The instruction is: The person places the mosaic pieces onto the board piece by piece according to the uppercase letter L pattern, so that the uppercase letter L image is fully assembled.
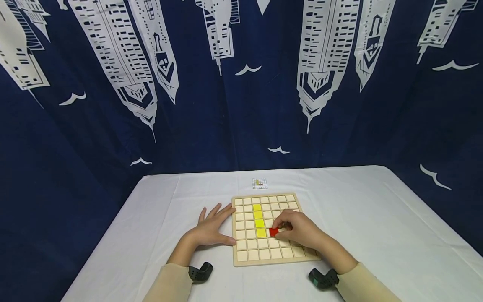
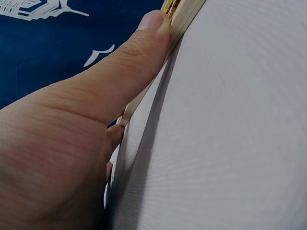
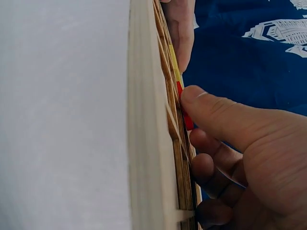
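A wooden grid board with square cells lies on the white table. Four-cell-long column of yellow: several yellow tiles fill neighbouring cells left of the middle. Just right of the lowest one is a red square tile, close over or in its cell. My right hand pinches it between thumb and fingers; in the right wrist view the thumb lies against the red tile. My left hand, fingers spread, rests along the board's left edge, with the thumb touching the side.
Behind the board lies a small printed grid card with coloured marks. A white cloth covers the table. Beyond the far edge hangs a navy curtain with white buildings and birds. Black wrist devices sit at both sleeves.
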`<action>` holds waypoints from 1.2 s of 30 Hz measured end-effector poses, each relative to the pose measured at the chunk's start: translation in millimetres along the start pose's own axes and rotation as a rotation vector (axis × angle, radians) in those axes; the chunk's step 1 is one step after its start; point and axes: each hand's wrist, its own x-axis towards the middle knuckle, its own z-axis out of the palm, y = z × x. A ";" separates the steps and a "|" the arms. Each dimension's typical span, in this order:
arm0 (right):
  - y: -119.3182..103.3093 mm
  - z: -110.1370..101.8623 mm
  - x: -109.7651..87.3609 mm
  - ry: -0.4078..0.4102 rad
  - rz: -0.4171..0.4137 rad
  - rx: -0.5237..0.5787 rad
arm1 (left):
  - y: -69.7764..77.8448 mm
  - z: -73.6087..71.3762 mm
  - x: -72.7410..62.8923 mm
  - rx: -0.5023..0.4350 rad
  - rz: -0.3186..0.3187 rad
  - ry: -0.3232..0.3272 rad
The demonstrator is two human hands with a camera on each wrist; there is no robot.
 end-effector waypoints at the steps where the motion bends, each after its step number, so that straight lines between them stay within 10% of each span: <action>1: 0.0 0.4 0.4 -0.002 0.000 0.007 | 0.1 -0.1 0.0 0.001 0.000 0.000; 36: -0.4 2.3 -0.2 0.005 -0.005 0.026 | 0.7 -0.7 -0.2 -0.011 -0.002 -0.006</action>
